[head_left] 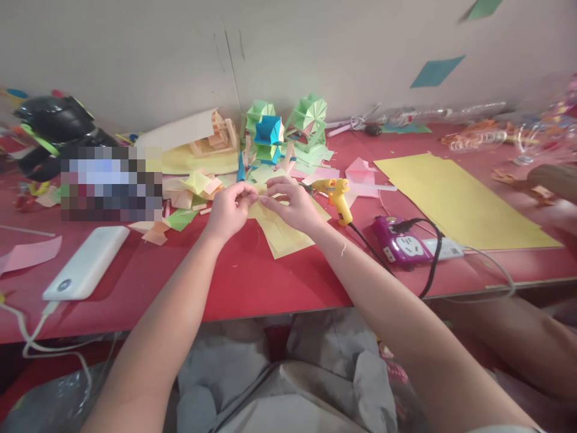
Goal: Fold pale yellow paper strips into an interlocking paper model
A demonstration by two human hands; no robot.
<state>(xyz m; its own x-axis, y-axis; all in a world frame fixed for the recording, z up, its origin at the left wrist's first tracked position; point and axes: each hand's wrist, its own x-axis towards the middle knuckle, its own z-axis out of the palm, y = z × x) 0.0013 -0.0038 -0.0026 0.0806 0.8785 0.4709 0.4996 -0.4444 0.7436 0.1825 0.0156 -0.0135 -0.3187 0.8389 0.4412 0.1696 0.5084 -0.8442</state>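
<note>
My left hand (229, 210) and my right hand (292, 204) meet over the table, fingertips nearly touching. Each is closed in a pinch, but whatever sits between the fingers is too small and hidden to name. Beneath them lie pale yellow paper sheets (285, 236). A yellow glue gun (336, 195) rests just right of my right hand, its black cord running towards the table edge. Beyond the hands stand folded green paper shapes (311, 117) and a blue folded paper piece (269, 133). Paper scraps (183, 219) are strewn left of my left hand.
A purple power strip (401, 246) with plugged cables and large yellow sheets (464, 198) lie to the right. At left are a white power bank (88, 264) and a black object (56, 129). Another person's arm (556, 183) reaches in at far right.
</note>
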